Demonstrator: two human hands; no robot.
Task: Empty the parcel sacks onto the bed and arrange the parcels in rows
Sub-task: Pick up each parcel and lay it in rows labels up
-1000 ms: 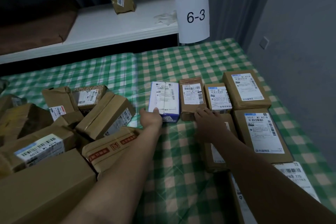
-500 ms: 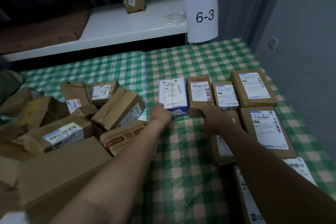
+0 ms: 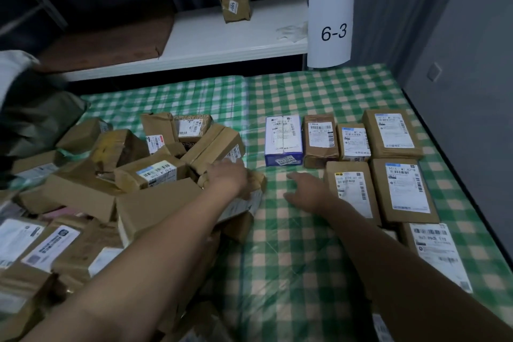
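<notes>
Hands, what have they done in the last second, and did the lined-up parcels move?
The left hand left the blue and white box and went left onto a brown parcel at the pile's edge; blur hides its grip. The right hand drew back from the far row and is open over the checked cloth. The lined-up parcels stayed put.

Heaped brown parcels [image 3: 155, 175] lie left of the left hand [image 3: 229, 176]. Labelled parcel rows [image 3: 402, 191] lie flat just right of the right hand [image 3: 308, 190].
</notes>
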